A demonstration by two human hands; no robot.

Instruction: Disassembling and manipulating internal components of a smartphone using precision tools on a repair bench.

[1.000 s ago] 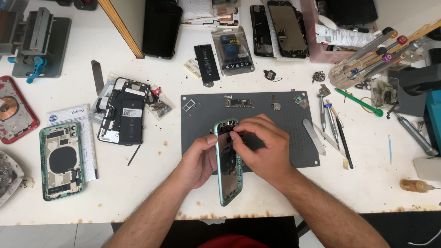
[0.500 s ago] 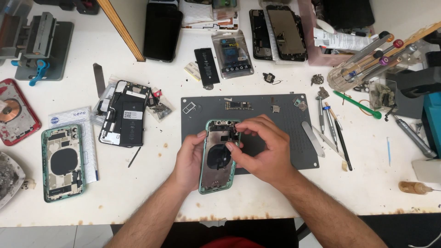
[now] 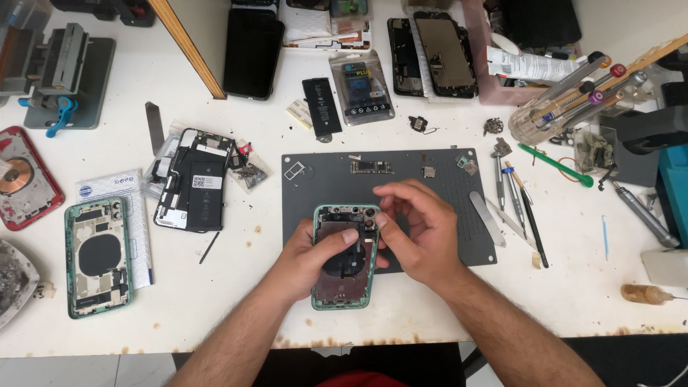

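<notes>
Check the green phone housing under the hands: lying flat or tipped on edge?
Flat. The green phone housing lies open side up on the grey mat, its coil visible; the left hand steadies it.

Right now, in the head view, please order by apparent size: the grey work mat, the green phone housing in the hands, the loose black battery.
1. grey work mat
2. green phone housing
3. loose black battery

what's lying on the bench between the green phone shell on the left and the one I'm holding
In the head view, an opened black phone body lies between the left green shell and the held shell, slightly farther back; a thin dark stick lies beside it.
</notes>
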